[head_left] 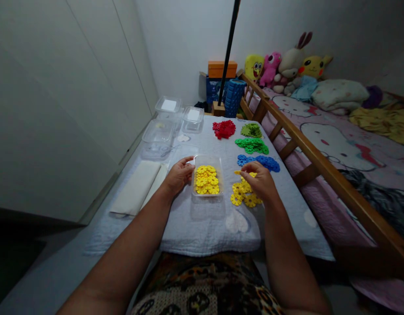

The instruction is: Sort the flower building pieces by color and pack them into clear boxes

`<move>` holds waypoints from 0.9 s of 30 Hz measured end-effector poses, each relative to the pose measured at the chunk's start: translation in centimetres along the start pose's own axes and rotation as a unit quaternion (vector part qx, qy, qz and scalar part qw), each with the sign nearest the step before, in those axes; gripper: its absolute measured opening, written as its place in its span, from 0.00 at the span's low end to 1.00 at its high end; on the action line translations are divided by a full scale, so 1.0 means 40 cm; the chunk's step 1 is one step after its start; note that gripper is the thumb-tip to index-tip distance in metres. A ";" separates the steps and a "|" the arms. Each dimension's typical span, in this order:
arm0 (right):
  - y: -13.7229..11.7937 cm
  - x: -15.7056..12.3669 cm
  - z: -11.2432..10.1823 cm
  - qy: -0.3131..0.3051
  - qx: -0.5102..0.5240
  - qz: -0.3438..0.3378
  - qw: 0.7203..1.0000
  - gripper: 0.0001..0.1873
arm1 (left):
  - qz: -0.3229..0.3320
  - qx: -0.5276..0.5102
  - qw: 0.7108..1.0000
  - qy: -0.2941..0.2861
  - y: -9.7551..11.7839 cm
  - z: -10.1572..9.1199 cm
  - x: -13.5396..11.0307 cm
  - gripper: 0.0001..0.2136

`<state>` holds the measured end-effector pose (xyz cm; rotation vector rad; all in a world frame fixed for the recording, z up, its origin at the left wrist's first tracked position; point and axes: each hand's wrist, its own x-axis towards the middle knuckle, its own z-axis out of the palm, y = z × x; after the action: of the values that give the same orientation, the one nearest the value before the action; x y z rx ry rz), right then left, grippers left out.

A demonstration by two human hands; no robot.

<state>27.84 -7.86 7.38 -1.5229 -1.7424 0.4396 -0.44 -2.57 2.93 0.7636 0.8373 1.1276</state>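
Note:
A clear plastic container [207,160] stands in the middle of the cloth-covered table, with several yellow flower-shaped discs [207,180] inside. My left hand [181,175] grips its left wall, fingers at the rim. Over a loose pile of yellow discs [241,193] to the right, my right hand [259,178] pinches one yellow flower-shaped disc [237,172] between thumb and fingers. Part of that pile is hidden under the hand. Just beyond it lies a pile of blue discs [269,163].
Green discs [252,145], olive-green discs [251,130] and red discs [224,129] lie in piles farther back. Clear containers [158,131] stand at the back left. A folded beige cloth [136,186] lies at left. A wooden bed rail [297,153] borders the right side; a black pole [228,50] rises behind.

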 end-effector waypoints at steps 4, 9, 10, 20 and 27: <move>-0.068 0.012 0.029 0.020 0.010 -0.064 0.998 0.04 | 0.002 0.001 1.000 -0.001 0.000 -0.001 0.000 0.28; -0.141 0.028 0.092 -0.082 -0.097 -0.100 0.987 0.07 | 0.000 0.004 1.000 -0.002 -0.002 -0.004 0.002 0.28; -0.151 0.033 0.104 -0.096 -0.122 -0.102 0.983 0.08 | 0.002 0.004 1.000 -0.002 -0.003 -0.004 0.003 0.28; -0.176 0.067 0.182 -0.171 -0.210 -0.107 0.957 0.08 | 0.004 -0.005 1.000 -0.001 -0.002 -0.002 0.001 0.27; -0.127 0.052 0.114 -0.123 -0.114 -0.060 0.984 0.08 | -0.002 0.003 1.000 0.001 -0.003 -0.003 0.004 0.28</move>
<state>21.04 -6.03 8.61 -1.5609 -2.1270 0.3908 -0.45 -2.45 2.73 0.7651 0.8449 1.1229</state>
